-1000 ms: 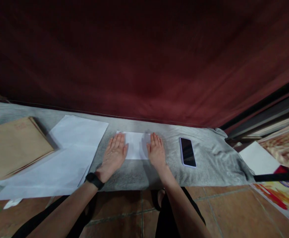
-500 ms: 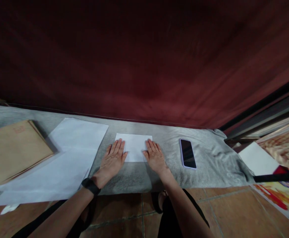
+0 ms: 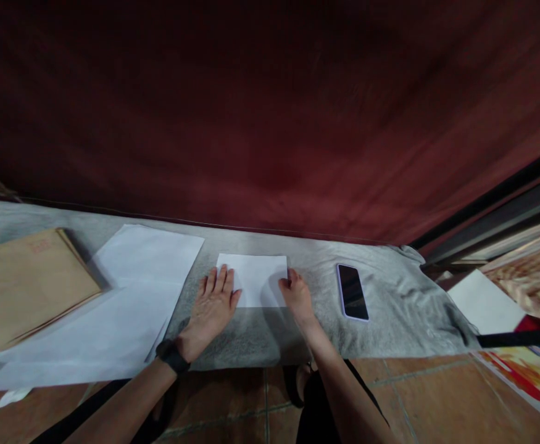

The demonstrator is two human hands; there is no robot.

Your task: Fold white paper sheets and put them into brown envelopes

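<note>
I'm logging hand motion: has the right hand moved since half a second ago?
Yes: judged against the phone, the right hand has shifted slightly right, to the right edge of the small paper.

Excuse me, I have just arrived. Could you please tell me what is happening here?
A person has both hands at a small white paper on a grey cloth. The left hand lies flat over its left edge; the right hand is curled at its right edge, its grip unclear. A phone lies to the right, and brown paper rests on larger white sheets to the left.
</note>
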